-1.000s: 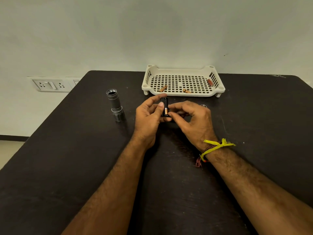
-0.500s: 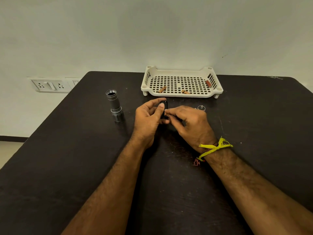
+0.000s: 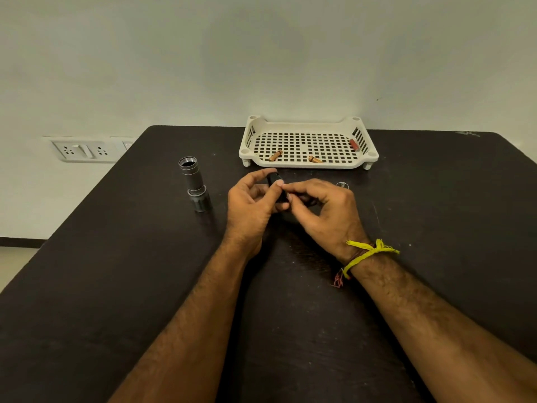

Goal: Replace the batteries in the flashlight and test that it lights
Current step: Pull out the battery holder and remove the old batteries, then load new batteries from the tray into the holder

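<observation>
The grey flashlight body (image 3: 194,183) stands on its head on the black table (image 3: 116,286), left of my hands, its open threaded end up. My left hand (image 3: 251,203) grips a small black battery holder (image 3: 276,184) between thumb and fingers. My right hand (image 3: 322,210) pinches the holder's right side with curled fingertips. What sits inside the holder is hidden by my fingers. A small round metal cap (image 3: 342,185) lies on the table just behind my right hand.
A white perforated tray (image 3: 308,165) stands at the back of the table. Two copper-coloured batteries (image 3: 275,155) lie at its front and a red one (image 3: 354,144) at its right end. A wall socket plate (image 3: 84,149) is at the left.
The gold-striped battery seen upright between my fingers a second ago is no longer visible. Both hands have closed in on the black holder and tilted it slightly.
</observation>
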Motion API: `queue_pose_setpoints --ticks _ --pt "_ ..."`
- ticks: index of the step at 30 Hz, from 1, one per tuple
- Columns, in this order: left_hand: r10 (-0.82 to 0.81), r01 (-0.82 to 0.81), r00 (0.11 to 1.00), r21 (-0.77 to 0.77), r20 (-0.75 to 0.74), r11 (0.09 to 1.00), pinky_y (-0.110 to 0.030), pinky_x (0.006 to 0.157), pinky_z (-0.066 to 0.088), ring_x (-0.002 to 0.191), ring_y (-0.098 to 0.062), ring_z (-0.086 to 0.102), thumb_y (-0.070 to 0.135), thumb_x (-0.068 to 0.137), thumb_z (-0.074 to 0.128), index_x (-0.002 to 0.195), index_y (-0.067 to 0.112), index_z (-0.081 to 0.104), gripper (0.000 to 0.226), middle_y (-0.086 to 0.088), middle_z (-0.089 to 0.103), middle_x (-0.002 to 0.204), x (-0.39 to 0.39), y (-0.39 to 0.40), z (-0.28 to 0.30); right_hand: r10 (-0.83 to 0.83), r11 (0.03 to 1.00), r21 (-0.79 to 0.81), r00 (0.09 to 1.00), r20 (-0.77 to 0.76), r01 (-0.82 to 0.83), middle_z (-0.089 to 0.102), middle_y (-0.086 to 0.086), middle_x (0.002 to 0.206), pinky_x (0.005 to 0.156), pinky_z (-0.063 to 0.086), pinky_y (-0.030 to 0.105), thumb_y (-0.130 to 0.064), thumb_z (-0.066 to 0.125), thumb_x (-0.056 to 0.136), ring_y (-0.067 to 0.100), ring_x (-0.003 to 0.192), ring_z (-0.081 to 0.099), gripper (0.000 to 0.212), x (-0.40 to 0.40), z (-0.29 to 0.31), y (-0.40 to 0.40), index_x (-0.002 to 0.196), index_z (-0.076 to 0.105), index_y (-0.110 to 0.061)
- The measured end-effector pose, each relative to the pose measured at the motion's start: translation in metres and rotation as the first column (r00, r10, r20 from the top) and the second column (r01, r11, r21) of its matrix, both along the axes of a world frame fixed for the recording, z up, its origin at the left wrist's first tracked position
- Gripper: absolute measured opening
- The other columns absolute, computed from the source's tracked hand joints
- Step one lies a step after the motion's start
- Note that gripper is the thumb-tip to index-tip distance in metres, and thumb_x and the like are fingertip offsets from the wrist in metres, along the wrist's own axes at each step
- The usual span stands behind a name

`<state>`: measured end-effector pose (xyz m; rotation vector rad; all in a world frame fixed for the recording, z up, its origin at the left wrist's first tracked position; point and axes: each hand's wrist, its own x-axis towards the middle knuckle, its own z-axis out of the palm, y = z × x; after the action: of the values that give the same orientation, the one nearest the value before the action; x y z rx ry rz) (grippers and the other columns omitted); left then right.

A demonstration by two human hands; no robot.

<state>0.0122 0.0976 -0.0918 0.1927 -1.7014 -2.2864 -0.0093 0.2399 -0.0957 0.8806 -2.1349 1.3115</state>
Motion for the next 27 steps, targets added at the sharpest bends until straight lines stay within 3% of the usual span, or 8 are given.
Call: queue_pose_setpoints --ticks 5,11,18,22,27 --pt "-0.001 0.0 1.0 -0.035 -0.022 0.999 -0.022 0.061 0.058 0.072 -0.014 0.073 0.002 0.093 0.066 0.125 0.003 0.06 0.033 -0.013 0.07 0.085 0.0 0.001 0.0 -0.086 0.986 -0.123 0.979 0.183 0.109 0.076 -0.005 0.084 0.071 0.06 0.028 -0.008 0.078 0.085 0.01 0.074 0.071 0.008 0.0 0.001 -0.001 0.093 0.078 -0.011" --pt "0.211 -0.21 0.977 0.013 -0.038 0.978 -0.027 0.062 0.061 0.067 -0.021 0.072 0.002 0.098 0.06 0.121 0.008 0.06 0.024 -0.013 0.065 0.085 -0.001 0.002 0.001 -0.315 0.941 -0.085 0.94 0.132 0.327 0.074 0.001 0.087 0.072 0.06 0.032 -0.007 0.073 0.086 0.013 0.076 0.069 0.008 -0.011 -0.001 0.003 0.093 0.078 -0.009" --pt "0.211 -0.217 0.975 -0.113 -0.064 0.97 -0.026 0.055 0.057 0.077 -0.029 0.069 0.007 0.097 0.061 0.118 0.013 0.062 0.022 -0.029 0.067 0.097 -0.001 0.006 -0.002 -0.344 0.938 0.125 0.915 0.211 0.324 0.077 0.002 0.094 0.084 0.06 0.034 -0.009 0.074 0.087 0.014 0.084 0.071 0.012 -0.016 -0.005 0.002 0.097 0.079 -0.012" --pt "0.179 -0.186 0.982 -0.117 -0.066 0.976 -0.025 0.055 0.057 0.079 -0.028 0.069 0.007 0.099 0.058 0.116 0.015 0.061 0.02 -0.025 0.069 0.1 0.001 0.005 0.0 -0.319 0.939 0.203 0.923 0.214 0.278 0.078 0.003 0.096 0.091 0.058 0.036 -0.007 0.071 0.088 0.017 0.09 0.072 0.016 -0.016 -0.004 0.002 0.1 0.079 -0.012" --pt "0.187 -0.194 0.98 -0.096 -0.075 0.976 -0.023 0.054 0.055 0.082 -0.027 0.069 0.005 0.1 0.057 0.121 0.014 0.056 0.024 -0.017 0.07 0.096 0.0 0.005 0.0 -0.338 0.939 0.111 0.932 0.129 0.325 0.073 0.004 0.095 0.086 0.058 0.037 -0.003 0.068 0.087 0.016 0.087 0.067 0.018 -0.016 -0.003 0.002 0.099 0.078 -0.011"
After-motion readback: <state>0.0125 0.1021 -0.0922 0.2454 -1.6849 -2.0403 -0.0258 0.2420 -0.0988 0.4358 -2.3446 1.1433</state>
